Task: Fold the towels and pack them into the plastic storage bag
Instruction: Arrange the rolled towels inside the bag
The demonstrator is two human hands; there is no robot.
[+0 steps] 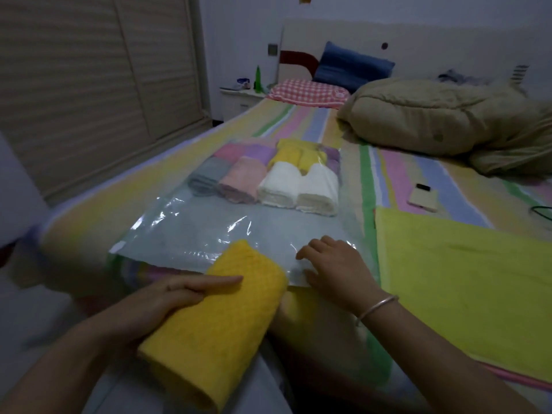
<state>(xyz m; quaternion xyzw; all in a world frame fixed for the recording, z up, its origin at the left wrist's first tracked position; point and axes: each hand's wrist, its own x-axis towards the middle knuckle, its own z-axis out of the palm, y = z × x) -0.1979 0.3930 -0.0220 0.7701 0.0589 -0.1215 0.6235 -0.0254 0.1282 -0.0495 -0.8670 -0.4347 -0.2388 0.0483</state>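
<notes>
Holding one folded yellow towel (218,312) in left hand (176,294), fingers closed along it, long axis pointing away into bag mouth (209,258) directly ahead. Resting right hand (331,267) spread, gripping nothing, on plastic bag (191,228). Showing about seven rolled towels (277,183) inside; one green towel (466,282) lying unfolded right.

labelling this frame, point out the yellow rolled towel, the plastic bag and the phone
yellow rolled towel (215,318): head view, middle of the roll
plastic bag (191,231): head view, bare clear sheet
phone (423,198): head view, centre of its back
</notes>
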